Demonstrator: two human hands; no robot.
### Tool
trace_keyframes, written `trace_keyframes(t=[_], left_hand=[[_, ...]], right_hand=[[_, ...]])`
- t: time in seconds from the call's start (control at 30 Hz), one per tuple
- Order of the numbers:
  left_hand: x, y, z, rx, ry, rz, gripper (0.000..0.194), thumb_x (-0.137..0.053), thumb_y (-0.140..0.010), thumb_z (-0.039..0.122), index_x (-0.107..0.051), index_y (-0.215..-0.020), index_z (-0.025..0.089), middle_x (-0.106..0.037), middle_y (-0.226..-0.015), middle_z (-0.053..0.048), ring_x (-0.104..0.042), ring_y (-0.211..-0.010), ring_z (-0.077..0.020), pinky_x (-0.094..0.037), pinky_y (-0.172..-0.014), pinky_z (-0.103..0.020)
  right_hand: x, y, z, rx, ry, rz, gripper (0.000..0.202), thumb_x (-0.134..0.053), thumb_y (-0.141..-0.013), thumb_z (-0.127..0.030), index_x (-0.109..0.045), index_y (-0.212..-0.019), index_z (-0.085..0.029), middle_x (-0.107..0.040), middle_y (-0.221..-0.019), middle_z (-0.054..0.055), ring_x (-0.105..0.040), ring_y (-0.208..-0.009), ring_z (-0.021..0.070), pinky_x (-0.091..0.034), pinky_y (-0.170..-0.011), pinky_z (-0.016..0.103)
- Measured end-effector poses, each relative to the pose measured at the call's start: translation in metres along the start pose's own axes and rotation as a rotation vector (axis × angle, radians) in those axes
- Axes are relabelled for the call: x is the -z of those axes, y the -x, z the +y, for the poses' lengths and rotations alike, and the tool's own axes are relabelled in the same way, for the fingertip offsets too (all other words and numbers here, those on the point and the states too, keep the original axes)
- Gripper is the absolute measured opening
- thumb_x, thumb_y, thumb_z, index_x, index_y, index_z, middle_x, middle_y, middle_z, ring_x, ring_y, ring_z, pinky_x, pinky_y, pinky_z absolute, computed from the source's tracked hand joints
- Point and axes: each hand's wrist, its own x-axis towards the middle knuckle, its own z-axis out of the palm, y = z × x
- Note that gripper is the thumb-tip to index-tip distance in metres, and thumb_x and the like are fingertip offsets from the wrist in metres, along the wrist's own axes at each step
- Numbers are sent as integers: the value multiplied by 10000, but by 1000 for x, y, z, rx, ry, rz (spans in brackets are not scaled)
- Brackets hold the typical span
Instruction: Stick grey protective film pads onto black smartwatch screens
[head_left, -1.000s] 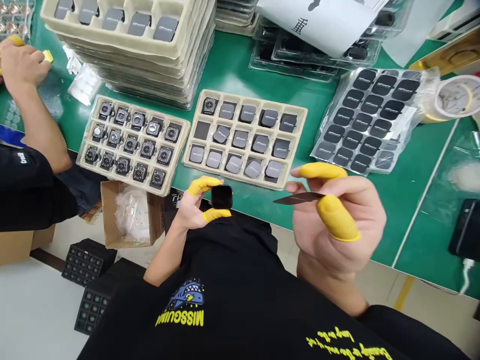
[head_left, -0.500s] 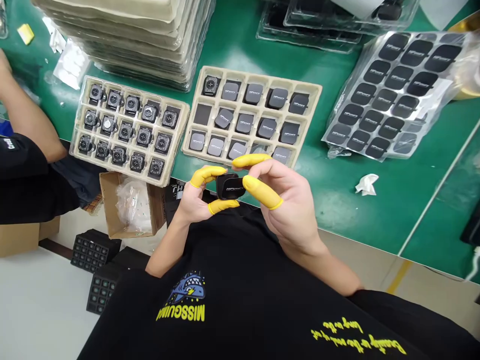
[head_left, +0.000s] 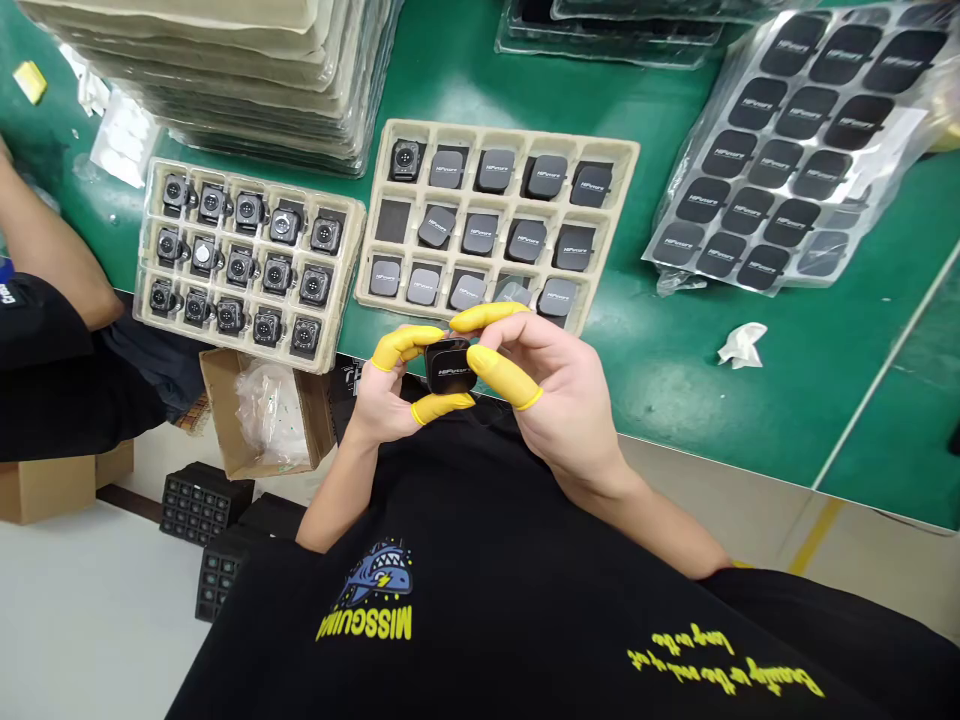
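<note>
Between the yellow-cotted thumb and fingers of my left hand (head_left: 384, 395) is a smartwatch case (head_left: 441, 350), gripped by its sides. A black screen film (head_left: 454, 372) printed "HiFuture" lies against its face; whether it is stuck down I cannot tell. My right hand (head_left: 562, 395) pinches the film's right edge between thumb and fingertip, which also wear yellow finger cots. Just beyond my hands lies a beige tray (head_left: 491, 132) of watches, most with "HiFuture" films on their faces. One compartment (head_left: 393, 221) there shows only a dark lining.
A second tray (head_left: 339, 330) of watches, backs up, sits to the left. Behind it rises a tall stack of trays (head_left: 300, 110). Film sheets (head_left: 750, 210) and a crumpled tissue (head_left: 742, 345) lie at right. A carton (head_left: 217, 420) with plastic stands below the table; another person's arm (head_left: 56, 235) is at left.
My right hand has moved left, bringing the film from beside the watch to over its face. The view has shifted slightly.
</note>
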Motion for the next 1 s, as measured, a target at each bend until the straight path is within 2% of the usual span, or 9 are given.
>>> trace_keyframes(t=[0.2,0.4,0.6,0.87,1.0], left_hand=[[2,4,0,48,-14,0,797,-1043,-752,519,-686,-1430,299,-780,-1274,-70,-836,-1185,-278,-714,-1023,-402],[2,4,-1,1,-20,-14,792,-1031,-784,495,-670,-1465,316,-779,-1302,-68,-834,-1194,-268,-711,-1006,-375],[4,4,1,19,-25,-26,803,-1033,-772,510,-671,-1457,301,-775,-1300,-76,-831,-1205,-280,-703,-1025,-385],[3,3,0,-48,-40,-42,789,-1011,-825,448,-633,-1500,293,-769,-1319,-63,-828,-1221,-230,-676,-1027,-292],[3,4,-2,-55,-42,-41,804,-1007,-828,449,-624,-1519,301,-772,-1341,-65,-825,-1227,-228,-671,-1033,-292]], right_hand=[[1,0,3,-3,-2,-4,287,-855,-1001,-496,-722,-924,-253,-782,-1187,72,-766,-1084,243,-661,-915,392],[1,1,3,6,2,-6,262,-857,-1002,-470,-732,-928,-253,-792,-1195,75,-766,-1135,245,-663,-933,384],[0,1,5,17,-10,-13,239,-851,-1014,-451,-741,-941,-252,-789,-1195,71,-766,-1138,235,-657,-954,373],[-3,3,2,-21,-80,5,161,-870,-1001,-373,-768,-937,-267,-789,-1185,58,-752,-1126,215,-634,-956,345],[-4,3,1,-31,-86,10,182,-884,-987,-398,-768,-924,-272,-789,-1186,62,-753,-1132,233,-635,-958,367]])
